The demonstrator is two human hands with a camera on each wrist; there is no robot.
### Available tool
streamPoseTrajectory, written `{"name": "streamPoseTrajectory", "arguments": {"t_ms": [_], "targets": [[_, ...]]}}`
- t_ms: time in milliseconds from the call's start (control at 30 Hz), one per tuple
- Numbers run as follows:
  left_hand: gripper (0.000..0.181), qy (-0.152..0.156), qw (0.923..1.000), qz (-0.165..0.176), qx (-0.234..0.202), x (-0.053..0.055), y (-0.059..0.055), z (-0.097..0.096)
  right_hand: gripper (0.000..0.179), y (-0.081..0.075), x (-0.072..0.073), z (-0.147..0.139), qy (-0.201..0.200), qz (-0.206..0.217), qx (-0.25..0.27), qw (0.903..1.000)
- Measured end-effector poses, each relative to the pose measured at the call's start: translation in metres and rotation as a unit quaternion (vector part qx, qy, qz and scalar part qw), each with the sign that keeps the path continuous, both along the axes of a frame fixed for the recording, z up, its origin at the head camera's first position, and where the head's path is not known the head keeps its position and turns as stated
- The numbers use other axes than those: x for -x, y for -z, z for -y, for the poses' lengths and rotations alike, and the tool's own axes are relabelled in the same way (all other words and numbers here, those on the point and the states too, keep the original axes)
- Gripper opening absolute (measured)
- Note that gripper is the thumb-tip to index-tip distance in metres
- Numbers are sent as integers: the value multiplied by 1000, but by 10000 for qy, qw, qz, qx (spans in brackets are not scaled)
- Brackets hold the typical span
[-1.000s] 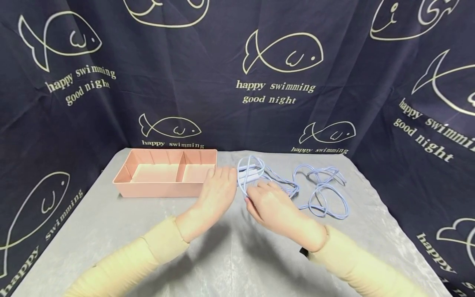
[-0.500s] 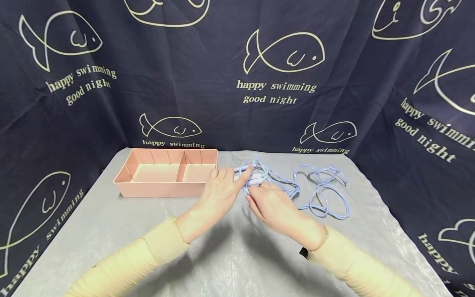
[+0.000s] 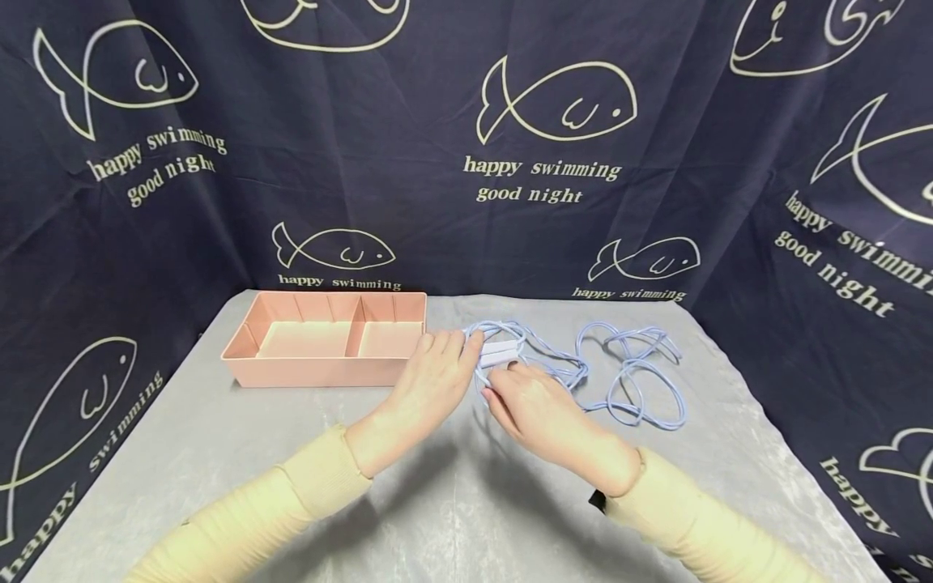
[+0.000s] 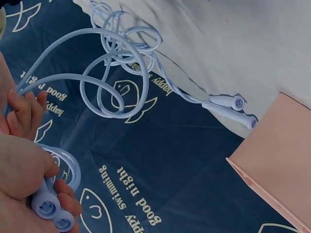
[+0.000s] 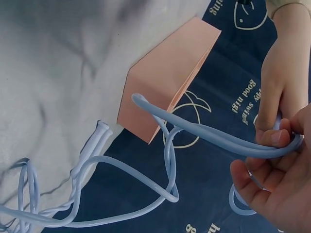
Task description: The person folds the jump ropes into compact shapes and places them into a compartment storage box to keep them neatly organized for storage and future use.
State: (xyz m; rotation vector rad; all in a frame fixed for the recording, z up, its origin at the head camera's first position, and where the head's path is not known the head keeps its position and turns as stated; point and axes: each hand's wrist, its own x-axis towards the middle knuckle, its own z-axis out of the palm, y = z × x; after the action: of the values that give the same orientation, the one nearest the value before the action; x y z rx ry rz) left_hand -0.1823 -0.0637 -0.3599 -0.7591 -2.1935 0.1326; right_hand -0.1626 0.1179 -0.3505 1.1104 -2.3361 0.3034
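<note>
Rope [image 5: 209, 136], pale blue, held above the table [image 3: 452, 526] by the fingers of both hands. Two handles [image 4: 46, 206] clasped side by side in the left hand [image 3: 423, 376], fingers curled round them; just beside, strands gripped in the bent fingers of the right hand [image 3: 535, 409]. Compared with half a second ago, left innermost digit drawn back from across the rope towards its neighbours; coil flatter beyond the fingertips; right hand almost unmoved. Box [image 3: 313, 372], pink, just left of the left fingers, unshifted: one divider, two compartments, pale floor showing in each. Second rope [image 3: 665, 426] lying right of the right fingers, its own grips [image 4: 231, 114] near the box.
</note>
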Motion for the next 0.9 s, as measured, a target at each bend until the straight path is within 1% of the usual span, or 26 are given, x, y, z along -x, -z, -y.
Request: {"name": "streamPoseTrajectory", "arguments": {"t_ms": [200, 400, 500, 600, 700, 800, 900], "targets": [[26, 55, 9999, -91, 78, 1, 0, -1, 19, 1, 0, -2, -49, 39, 111, 9999], [22, 11, 9993, -227, 280, 2, -1, -2, 18, 2, 0, -2, -130, -16, 182, 9997], [22, 11, 9984, -427, 370, 3, -2, -3, 19, 2, 0, -3, -121, 68, 217, 9997], [20, 78, 9964, -735, 406, 6, -2, -3, 21, 4, 1, -4, -200, 399, 329, 9985], [17, 167, 9941, -979, 425, 8, -3, -2, 19, 9, 4, -7, -555, 825, 570, 9934], [17, 252, 9919, -1137, 498, 9, -7, 0, 14, 17, 13, -10, -1238, 1172, 814, 9820], [20, 392, 9902, -1206, 580, 8, -12, 3, 6, 26, 26, -15, -1819, 1165, 829, 9729]]}}
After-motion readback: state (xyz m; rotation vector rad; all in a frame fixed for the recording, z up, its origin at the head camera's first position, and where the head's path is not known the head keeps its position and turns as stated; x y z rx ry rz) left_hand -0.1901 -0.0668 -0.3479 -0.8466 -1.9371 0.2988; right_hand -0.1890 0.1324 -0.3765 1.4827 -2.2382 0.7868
